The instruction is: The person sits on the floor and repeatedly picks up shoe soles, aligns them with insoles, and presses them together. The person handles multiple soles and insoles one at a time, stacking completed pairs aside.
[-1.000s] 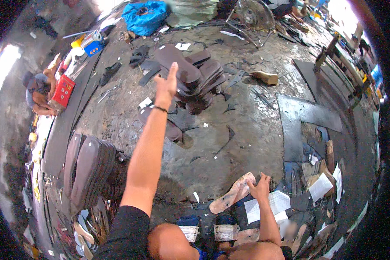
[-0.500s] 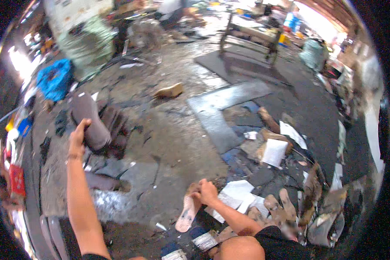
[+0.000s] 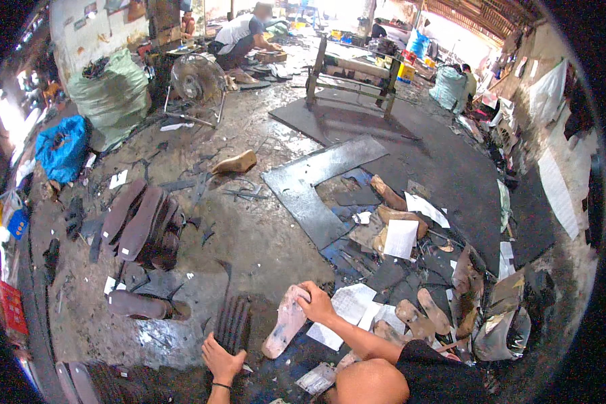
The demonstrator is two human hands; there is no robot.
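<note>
My left hand (image 3: 223,358) is at the near end of a stack of dark ribbed strips (image 3: 233,323), its thumb on one side and fingers on the other. My right hand (image 3: 318,303) pinches the upper edge of a pale, sole-shaped piece (image 3: 287,324) with dark smudges, tilted above the floor. Left of centre lies a pile of dark brown shoe soles (image 3: 143,222), some with small white tags. A single dark sole (image 3: 137,304) lies nearer me. White paper sheets (image 3: 351,304) are beside my right wrist.
Wooden shoe lasts (image 3: 417,319) and scraps lie at my right. Another last (image 3: 236,163) sits mid-floor, near an L-shaped dark sheet (image 3: 323,225). Farther off are a fan (image 3: 198,79), a low frame (image 3: 350,74), sacks (image 3: 111,87) and a crouching person (image 3: 242,40).
My left hand has left the brown sole pile, where it held a sole, and come down to the dark strips. The right hand still holds the pale piece. My view has tilted up.
</note>
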